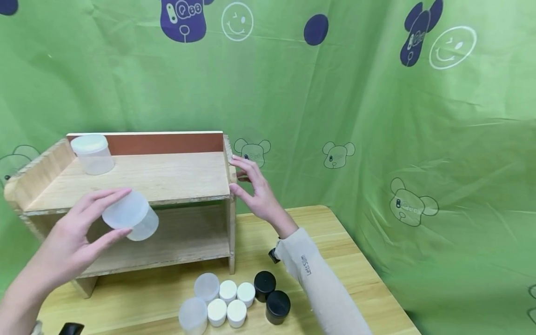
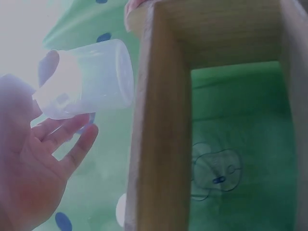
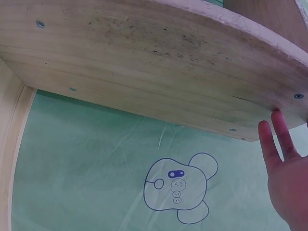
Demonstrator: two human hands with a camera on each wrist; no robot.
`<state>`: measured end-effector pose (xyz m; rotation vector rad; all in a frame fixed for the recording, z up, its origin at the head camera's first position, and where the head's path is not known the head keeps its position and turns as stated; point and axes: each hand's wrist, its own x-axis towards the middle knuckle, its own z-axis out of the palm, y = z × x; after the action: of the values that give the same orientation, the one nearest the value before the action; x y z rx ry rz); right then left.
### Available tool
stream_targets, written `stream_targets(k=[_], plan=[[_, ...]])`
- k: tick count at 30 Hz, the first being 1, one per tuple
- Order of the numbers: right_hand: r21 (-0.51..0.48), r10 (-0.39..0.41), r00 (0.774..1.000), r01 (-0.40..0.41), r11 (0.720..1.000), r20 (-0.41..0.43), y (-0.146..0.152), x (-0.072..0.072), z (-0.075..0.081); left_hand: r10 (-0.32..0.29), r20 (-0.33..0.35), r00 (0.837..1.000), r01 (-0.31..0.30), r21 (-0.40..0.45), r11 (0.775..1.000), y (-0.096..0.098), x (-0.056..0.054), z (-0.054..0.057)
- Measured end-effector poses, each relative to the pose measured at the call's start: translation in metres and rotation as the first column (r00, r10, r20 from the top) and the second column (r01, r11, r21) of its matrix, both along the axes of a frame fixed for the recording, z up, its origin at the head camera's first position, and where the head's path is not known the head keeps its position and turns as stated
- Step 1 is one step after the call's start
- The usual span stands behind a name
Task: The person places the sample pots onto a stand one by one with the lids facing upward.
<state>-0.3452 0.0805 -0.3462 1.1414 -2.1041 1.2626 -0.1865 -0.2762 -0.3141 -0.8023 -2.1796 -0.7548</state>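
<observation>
My left hand (image 1: 67, 244) holds a translucent plastic jar (image 1: 136, 216) by its lid end, between thumb and fingers. The jar is tilted in front of the upper board of a two-level wooden shelf (image 1: 171, 174), off its surface. In the left wrist view the same jar (image 2: 98, 79) points its base toward the shelf's edge. A similar lidded jar (image 1: 95, 158) stands on the upper board at the back left. My right hand (image 1: 261, 197) rests its fingertips against the shelf's right side panel; its fingers (image 3: 285, 137) look fairly straight in the right wrist view.
On the wooden table (image 1: 356, 288), before the shelf, stand two translucent jars (image 1: 193, 312), several small white-lidded jars (image 1: 228, 291) and two black jars (image 1: 278, 304), grouped closely. A green printed curtain (image 1: 284, 93) hangs behind and to the right.
</observation>
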Motion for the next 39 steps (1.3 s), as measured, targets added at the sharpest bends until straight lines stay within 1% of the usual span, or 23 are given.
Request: stream_targets(k=[4,6,8,11,13,16,22,24,27,28,30,34,36,39], plan=[[-0.004,0.007,1.0,-0.007,1.0,-0.002,0.0,-0.001,0.0,0.029,-0.02,0.999,-0.029,0.016,0.999,-0.007,-0.007,0.014],[-0.005,0.008,1.0,-0.008,1.0,-0.001,-0.001,0.0,0.001,0.026,-0.047,0.999,-0.025,0.02,0.999,-0.011,-0.012,0.022],[-0.003,0.006,1.0,-0.006,1.0,0.002,-0.001,0.0,0.0,0.025,-0.06,0.998,-0.023,0.033,0.999,-0.015,-0.017,0.028],[-0.001,0.005,1.0,-0.005,1.0,0.003,-0.001,0.001,0.0,0.03,-0.06,0.998,-0.026,0.062,0.998,-0.019,-0.023,0.034],[0.0,0.006,1.0,-0.006,1.0,0.0,-0.001,0.001,0.0,0.059,-0.048,0.997,-0.055,0.082,0.995,-0.022,-0.026,0.035],[-0.002,0.008,1.0,-0.008,1.0,-0.006,-0.001,0.0,0.0,0.106,-0.044,0.993,-0.101,0.105,0.989,-0.027,-0.033,0.036],[-0.015,0.013,1.0,-0.014,1.0,-0.016,-0.001,0.0,-0.002,0.181,-0.075,0.981,-0.168,0.151,0.974,-0.039,-0.048,0.032],[-0.014,0.017,1.0,-0.017,1.0,-0.015,-0.001,-0.001,-0.002,0.203,-0.069,0.977,-0.188,0.184,0.965,-0.043,-0.053,0.031],[-0.011,0.023,1.0,-0.023,1.0,-0.01,-0.002,-0.001,-0.003,0.242,-0.036,0.97,-0.227,0.231,0.946,-0.051,-0.057,0.028],[-0.012,0.024,1.0,-0.024,1.0,-0.01,-0.002,-0.001,-0.002,0.269,-0.02,0.963,-0.257,0.238,0.937,-0.053,-0.059,0.028],[-0.016,0.024,1.0,-0.025,1.0,-0.013,-0.002,-0.001,-0.003,0.315,-0.009,0.949,-0.303,0.247,0.92,-0.058,-0.062,0.027],[-0.021,0.022,1.0,-0.023,1.0,-0.014,-0.002,-0.001,-0.003,0.375,-0.028,0.927,-0.353,0.279,0.893,-0.065,-0.069,0.026],[-0.02,0.022,1.0,-0.022,1.0,-0.012,-0.001,-0.001,-0.003,0.38,-0.035,0.924,-0.354,0.299,0.886,-0.069,-0.072,0.025],[-0.02,0.021,1.0,-0.021,1.0,-0.009,-0.001,-0.002,-0.003,0.404,-0.008,0.915,-0.383,0.298,0.874,-0.073,-0.075,0.024]])
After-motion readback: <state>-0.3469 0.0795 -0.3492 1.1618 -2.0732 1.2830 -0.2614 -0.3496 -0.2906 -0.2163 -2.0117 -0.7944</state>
